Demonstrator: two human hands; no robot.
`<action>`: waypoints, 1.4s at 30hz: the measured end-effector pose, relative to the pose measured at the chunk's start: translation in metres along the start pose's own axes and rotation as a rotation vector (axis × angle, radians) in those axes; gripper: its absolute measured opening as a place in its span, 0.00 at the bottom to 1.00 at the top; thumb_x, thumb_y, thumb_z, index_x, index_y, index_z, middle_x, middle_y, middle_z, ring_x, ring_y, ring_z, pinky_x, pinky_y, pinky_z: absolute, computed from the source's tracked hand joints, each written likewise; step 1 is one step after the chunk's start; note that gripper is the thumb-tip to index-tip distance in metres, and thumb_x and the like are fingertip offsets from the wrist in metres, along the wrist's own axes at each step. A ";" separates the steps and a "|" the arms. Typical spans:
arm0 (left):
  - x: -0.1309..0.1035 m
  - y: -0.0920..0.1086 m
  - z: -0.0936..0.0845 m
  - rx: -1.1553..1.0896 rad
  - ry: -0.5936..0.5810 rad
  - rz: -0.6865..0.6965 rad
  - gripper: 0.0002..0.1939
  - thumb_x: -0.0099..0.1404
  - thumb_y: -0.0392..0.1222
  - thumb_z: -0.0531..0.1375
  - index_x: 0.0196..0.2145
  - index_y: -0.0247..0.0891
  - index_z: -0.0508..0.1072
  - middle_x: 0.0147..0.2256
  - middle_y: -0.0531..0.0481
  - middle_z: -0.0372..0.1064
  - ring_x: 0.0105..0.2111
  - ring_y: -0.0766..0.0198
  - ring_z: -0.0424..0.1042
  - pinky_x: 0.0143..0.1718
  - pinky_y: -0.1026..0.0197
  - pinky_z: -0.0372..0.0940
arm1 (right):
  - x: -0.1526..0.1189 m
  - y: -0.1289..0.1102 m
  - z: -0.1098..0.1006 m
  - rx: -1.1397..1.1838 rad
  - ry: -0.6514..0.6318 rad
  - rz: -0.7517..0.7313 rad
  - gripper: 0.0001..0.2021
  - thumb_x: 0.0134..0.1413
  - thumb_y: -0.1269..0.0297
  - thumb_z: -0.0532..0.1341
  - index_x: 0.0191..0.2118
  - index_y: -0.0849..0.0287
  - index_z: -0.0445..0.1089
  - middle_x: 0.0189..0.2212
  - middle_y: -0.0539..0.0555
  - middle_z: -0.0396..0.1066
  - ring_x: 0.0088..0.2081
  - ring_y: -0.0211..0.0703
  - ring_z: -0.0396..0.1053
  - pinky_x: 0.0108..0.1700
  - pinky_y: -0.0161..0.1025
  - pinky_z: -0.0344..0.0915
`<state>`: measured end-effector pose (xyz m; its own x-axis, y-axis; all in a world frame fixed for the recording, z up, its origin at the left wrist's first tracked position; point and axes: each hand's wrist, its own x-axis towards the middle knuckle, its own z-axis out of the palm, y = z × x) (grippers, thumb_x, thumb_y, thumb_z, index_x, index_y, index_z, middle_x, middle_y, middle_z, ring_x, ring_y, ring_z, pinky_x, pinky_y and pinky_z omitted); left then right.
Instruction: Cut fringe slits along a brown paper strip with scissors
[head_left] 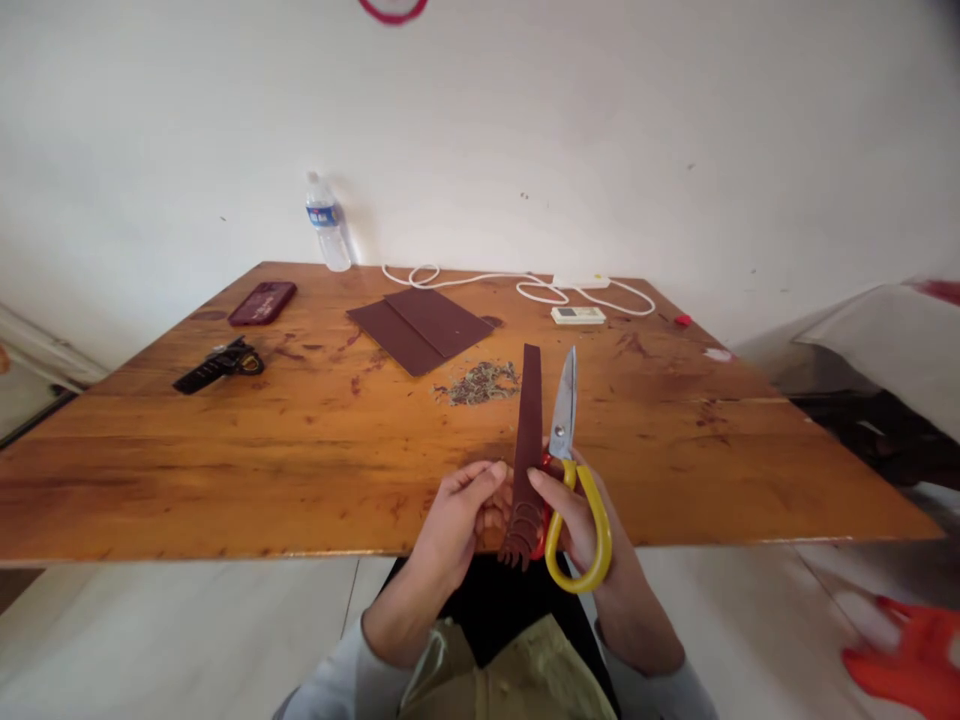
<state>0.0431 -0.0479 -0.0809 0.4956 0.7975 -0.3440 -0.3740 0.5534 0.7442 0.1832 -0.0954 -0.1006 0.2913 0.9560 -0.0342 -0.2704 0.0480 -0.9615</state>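
Observation:
A dark brown strip (529, 400), of paper or thin sheet, stands upright above the table's front edge. Its lower end is cut into a curled fringe. My right hand (574, 510) grips the strip under its thumb and also holds scissors (564, 430) with yellow handles, their blades together and pointing up. Something red shows partly behind the strip, between it and the scissors. Just left of the strip is my left hand (457, 515), its fingers curled and the thumb bent against them. Whether anything small is between those fingertips is hidden.
Brown sheets (420, 330) lie on the wooden table (300, 480) behind a pile of small clippings (484, 383). A phone (262, 303) and black hair claw (220, 366) are left. A water bottle (328, 225), white cable (480, 278) and small white device (577, 316) sit near the wall.

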 end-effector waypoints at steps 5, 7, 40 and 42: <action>0.005 0.004 0.001 0.018 0.066 0.016 0.19 0.38 0.46 0.79 0.22 0.34 0.76 0.19 0.55 0.69 0.18 0.72 0.65 0.23 0.67 0.62 | 0.003 -0.004 0.003 -0.061 0.011 -0.013 0.11 0.55 0.57 0.72 0.43 0.49 0.75 0.29 0.49 0.74 0.28 0.47 0.73 0.31 0.43 0.74; 0.008 0.007 0.000 0.023 0.085 0.038 0.18 0.39 0.45 0.78 0.21 0.34 0.75 0.17 0.56 0.68 0.17 0.73 0.64 0.21 0.68 0.61 | 0.005 -0.001 0.003 0.027 -0.015 0.038 0.15 0.57 0.52 0.71 0.46 0.51 0.73 0.23 0.45 0.69 0.19 0.41 0.66 0.21 0.38 0.68; 0.024 0.004 -0.008 0.083 0.034 0.135 0.18 0.45 0.50 0.76 0.24 0.36 0.76 0.18 0.56 0.68 0.18 0.71 0.65 0.22 0.66 0.62 | 0.011 0.005 -0.009 0.300 -0.062 0.188 0.21 0.49 0.47 0.73 0.43 0.49 0.69 0.22 0.40 0.63 0.16 0.32 0.56 0.15 0.28 0.59; 0.023 0.004 -0.008 0.088 0.038 0.138 0.18 0.46 0.49 0.76 0.24 0.36 0.76 0.19 0.55 0.69 0.18 0.71 0.65 0.22 0.66 0.62 | 0.011 0.005 -0.009 0.300 -0.063 0.185 0.20 0.49 0.47 0.72 0.43 0.49 0.69 0.21 0.40 0.63 0.16 0.32 0.56 0.16 0.27 0.58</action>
<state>0.0465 -0.0251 -0.0907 0.4140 0.8737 -0.2555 -0.3657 0.4167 0.8322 0.1931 -0.0867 -0.1084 0.1579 0.9719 -0.1747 -0.5735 -0.0538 -0.8175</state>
